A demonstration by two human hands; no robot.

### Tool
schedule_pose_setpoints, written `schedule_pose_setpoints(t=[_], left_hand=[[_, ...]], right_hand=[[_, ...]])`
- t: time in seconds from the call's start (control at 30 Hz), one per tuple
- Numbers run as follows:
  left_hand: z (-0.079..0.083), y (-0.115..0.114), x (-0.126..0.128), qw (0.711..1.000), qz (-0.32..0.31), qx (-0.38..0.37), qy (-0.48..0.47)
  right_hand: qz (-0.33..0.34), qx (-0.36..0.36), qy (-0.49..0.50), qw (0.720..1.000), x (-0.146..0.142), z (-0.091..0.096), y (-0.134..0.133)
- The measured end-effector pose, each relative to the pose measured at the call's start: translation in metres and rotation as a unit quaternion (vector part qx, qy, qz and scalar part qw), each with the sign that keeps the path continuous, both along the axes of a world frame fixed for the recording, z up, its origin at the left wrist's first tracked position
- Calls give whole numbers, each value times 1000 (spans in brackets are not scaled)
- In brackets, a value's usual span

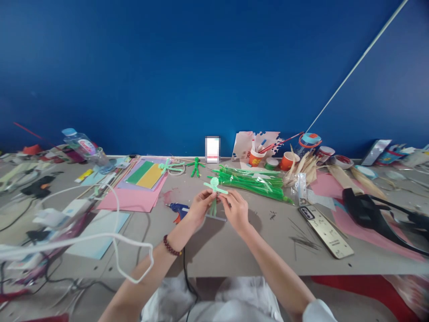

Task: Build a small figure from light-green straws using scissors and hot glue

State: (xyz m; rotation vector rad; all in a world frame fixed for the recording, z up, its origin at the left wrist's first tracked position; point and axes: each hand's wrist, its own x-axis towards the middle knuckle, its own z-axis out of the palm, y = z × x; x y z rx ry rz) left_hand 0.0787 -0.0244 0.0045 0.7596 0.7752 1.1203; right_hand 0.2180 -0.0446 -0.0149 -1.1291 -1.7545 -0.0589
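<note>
Between my hands, a pale green pipe-cleaner figure is held upright above the table, with a round coiled head, arms out to the sides and legs hanging down. My left hand pinches it at the body from the left. Fingertips of my right hand close on it from the right, just under one arm. A blue glue gun with an orange trigger lies beside my left hand. Behind stand a darker green pipe-cleaner figure and another pale green figure lying on the papers.
Bundled green pipe cleaners lie behind my right hand. A phone and black wire pieces are to the right. A white cable loops over the left side. Pink paper, cups and a bottle stand around.
</note>
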Motion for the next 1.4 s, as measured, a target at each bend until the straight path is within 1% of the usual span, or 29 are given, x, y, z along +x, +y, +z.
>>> schedule_pose_setpoints(t=[0.13, 0.27, 0.33, 0.47, 0.53, 0.67, 0.77, 0.9, 1.0, 1.1, 1.27, 1.4], left_hand=[[0, -1, 2, 1000, 17, -3, 4], [-1, -3, 4, 999, 35, -9, 13], [-1, -3, 5, 999, 41, -6, 32], [-1, -4, 8, 994, 73, 33, 77], [-2, -4, 8, 991, 83, 42, 92], [-3, -6, 9, 990, 80, 41, 110], [-2, -6, 7, 989, 68, 63, 117], [-1, -3, 4, 988, 43, 100, 107], [-3, 0, 2, 984, 66, 122, 114], [-5, 2, 2, 984, 78, 115, 111], [-8, 3, 2, 987, 50, 87, 128], [-6, 1, 3, 986, 40, 88, 133]], right_hand=[[1, -11, 8, 1000, -1, -1, 0], [4, -60, 66, 996, -3, 2, -1], [7, -93, 108, 990, -4, 5, -1], [13, -144, 186, 972, -6, 8, 2], [16, -162, 212, 964, -5, 7, 4], [18, -180, 244, 953, -4, 6, 5], [20, -175, 251, 952, -3, 7, 5], [16, -119, 233, 965, -3, 8, 4], [23, -86, 211, 973, -3, 8, 3], [29, -71, 189, 979, -3, 9, 1], [28, -69, 168, 983, -4, 9, -2], [20, -76, 173, 982, -5, 8, -2]])
